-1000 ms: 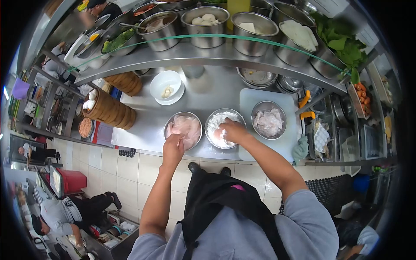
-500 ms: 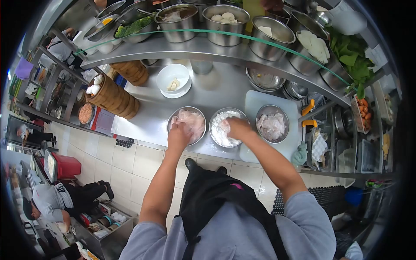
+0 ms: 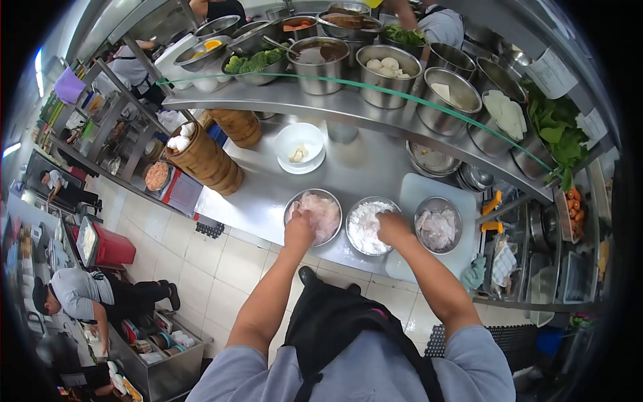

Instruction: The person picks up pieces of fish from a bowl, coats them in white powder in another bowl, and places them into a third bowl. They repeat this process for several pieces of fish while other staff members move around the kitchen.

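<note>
Three bowls [image 3: 439, 252]: left hand [image 3: 299, 229] in one with meat [image 3: 323, 213], right hand [image 3: 395, 228] in one with powder [image 3: 362, 225], third on one board [image 3: 415, 191]; spread or pinching, I cannot tell for either

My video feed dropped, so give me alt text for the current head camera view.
Two bare hands work at a steel counter: the left in a round steel bowl of pale pink raw meat, the right in a steel bowl of white powder. Right of them, another steel bowl holds whitish pieces.
</note>
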The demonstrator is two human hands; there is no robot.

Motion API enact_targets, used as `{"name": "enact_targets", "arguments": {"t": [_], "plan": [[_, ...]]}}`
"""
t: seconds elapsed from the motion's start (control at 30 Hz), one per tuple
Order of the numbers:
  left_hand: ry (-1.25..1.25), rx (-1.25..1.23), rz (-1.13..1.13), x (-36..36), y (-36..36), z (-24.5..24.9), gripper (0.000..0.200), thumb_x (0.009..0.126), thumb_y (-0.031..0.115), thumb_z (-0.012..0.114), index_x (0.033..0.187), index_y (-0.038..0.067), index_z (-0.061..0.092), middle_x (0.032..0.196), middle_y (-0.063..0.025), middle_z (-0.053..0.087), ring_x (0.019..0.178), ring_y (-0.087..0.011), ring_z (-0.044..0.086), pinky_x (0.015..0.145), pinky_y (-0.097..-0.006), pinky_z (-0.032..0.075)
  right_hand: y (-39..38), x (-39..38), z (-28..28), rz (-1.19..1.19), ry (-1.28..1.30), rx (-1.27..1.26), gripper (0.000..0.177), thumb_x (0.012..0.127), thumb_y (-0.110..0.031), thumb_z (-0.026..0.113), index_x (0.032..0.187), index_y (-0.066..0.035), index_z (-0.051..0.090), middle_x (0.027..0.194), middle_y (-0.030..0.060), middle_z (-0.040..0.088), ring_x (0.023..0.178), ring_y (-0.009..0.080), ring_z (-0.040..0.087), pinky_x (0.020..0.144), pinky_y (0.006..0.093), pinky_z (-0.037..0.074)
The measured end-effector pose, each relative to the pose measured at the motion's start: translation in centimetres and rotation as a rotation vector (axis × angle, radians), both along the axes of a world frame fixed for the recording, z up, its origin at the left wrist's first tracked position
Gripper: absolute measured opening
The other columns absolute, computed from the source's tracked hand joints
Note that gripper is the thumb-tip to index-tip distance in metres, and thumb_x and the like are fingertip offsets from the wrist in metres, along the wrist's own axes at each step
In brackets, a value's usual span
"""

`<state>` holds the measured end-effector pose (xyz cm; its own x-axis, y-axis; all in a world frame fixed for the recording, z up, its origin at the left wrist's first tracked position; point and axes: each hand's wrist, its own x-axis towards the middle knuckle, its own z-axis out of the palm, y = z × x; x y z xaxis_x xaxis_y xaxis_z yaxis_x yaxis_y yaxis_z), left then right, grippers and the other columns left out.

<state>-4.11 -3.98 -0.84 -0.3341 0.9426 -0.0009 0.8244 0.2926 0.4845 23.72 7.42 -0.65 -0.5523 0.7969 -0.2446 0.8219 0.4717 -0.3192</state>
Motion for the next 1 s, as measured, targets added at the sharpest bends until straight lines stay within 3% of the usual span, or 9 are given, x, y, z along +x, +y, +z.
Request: {"name": "enact_targets", "arguments": {"t": [0.03,0.13,0.3,0.5,0.6,0.67,0.73,0.83,1.0], "plan": [[0.004,0.008,0.000,-0.2,0.0,-0.2,0.040,0.074,0.015,0.080,0.110,0.007,0.063,0.117,-0.0250,0.060,0.094,-0.0428,0.066,0.081,-0.0486,0.055,-0.3,-0.1,-0.2,0.053,-0.014,0.130,0.047,0.074,-0.018,0.067,0.121,-0.010,0.065,0.119,0.0153,0.063,0.106,0.0361,0.064,0.092,0.0475,0.052],[0.074,0.126,-0.047,-0.4,0.0,-0.9,0.032,0.080,0.019,0.075,0.108,0.007,0.063,0.112,-0.0254,0.060,0.092,-0.0430,0.066,0.080,-0.0492,0.055,-2.3,-0.3,0.0,0.114,0.054,0.216,0.041,0.076,-0.015,0.066,0.116,-0.009,0.064,0.119,0.0145,0.061,0.106,0.0365,0.062,0.089,0.0480,0.053],[0.061,0.106,-0.060,-0.1,-0.1,-0.5,0.034,0.079,0.017,0.076,0.110,0.010,0.064,0.112,-0.0238,0.060,0.093,-0.0429,0.066,0.080,-0.0493,0.055,-0.7,-0.3,-1.5,0.104,0.042,0.157,0.037,0.074,-0.015,0.066,0.110,-0.008,0.065,0.111,0.0167,0.065,0.106,0.0353,0.063,0.087,0.0474,0.053],[0.079,0.076,-0.060,-0.3,-0.4,-0.7,0.037,0.077,0.015,0.077,0.111,0.008,0.063,0.105,-0.0228,0.060,0.088,-0.0415,0.066,0.076,-0.0482,0.055,2.2,0.4,-1.6,-0.052,0.231,-0.143,0.043,0.076,-0.009,0.062,0.119,-0.005,0.064,0.115,0.0200,0.066,0.112,0.0351,0.062,0.094,0.0461,0.051],[0.100,0.070,-0.063,-0.3,-0.3,-0.9,0.037,0.077,0.014,0.077,0.111,0.008,0.063,0.105,-0.0221,0.060,0.089,-0.0411,0.066,0.076,-0.0478,0.056,2.9,0.7,-3.0,0.030,0.229,-0.110,0.049,0.076,-0.013,0.066,0.125,-0.006,0.063,0.121,0.0193,0.065,0.116,0.0359,0.060,0.098,0.0447,0.050],[0.098,0.078,-0.066,-0.4,-0.2,-1.0,0.037,0.077,0.014,0.077,0.111,0.008,0.063,0.106,-0.0215,0.059,0.089,-0.0409,0.066,0.076,-0.0473,0.056,2.8,0.8,-2.5,-0.010,0.168,0.108,0.054,0.074,-0.017,0.071,0.126,-0.007,0.062,0.124,0.0181,0.063,0.118,0.0351,0.059,0.100,0.0438,0.049],[0.052,0.099,-0.068,-0.4,-0.4,-0.9,0.037,0.077,0.015,0.078,0.111,0.008,0.063,0.106,-0.0211,0.059,0.089,-0.0407,0.066,0.075,-0.0473,0.056,0.6,0.2,0.3,-0.034,0.201,0.080,0.050,0.074,-0.015,0.072,0.122,-0.007,0.063,0.123,0.0163,0.063,0.118,0.0330,0.059,0.097,0.0448,0.050],[0.078,0.109,-0.079,-0.4,-0.3,-0.9,0.035,0.078,0.012,0.075,0.110,0.009,0.063,0.106,-0.0218,0.060,0.088,-0.0414,0.066,0.075,-0.0476,0.056,-0.9,-0.2,-0.1,0.101,0.011,0.106,0.036,0.075,-0.014,0.070,0.110,-0.007,0.067,0.122,0.0141,0.061,0.112,0.0316,0.062,0.093,0.0462,0.052],[0.059,0.130,-0.093,-1.3,0.1,-0.2,0.024,0.079,0.007,0.067,0.103,0.007,0.066,0.100,-0.0212,0.066,0.088,-0.0397,0.067,0.077,-0.0471,0.055,0.1,-0.1,-0.1,0.045,0.107,0.023,0.040,0.075,-0.013,0.066,0.115,-0.007,0.068,0.118,0.0166,0.063,0.112,0.0334,0.062,0.094,0.0454,0.052]]}}
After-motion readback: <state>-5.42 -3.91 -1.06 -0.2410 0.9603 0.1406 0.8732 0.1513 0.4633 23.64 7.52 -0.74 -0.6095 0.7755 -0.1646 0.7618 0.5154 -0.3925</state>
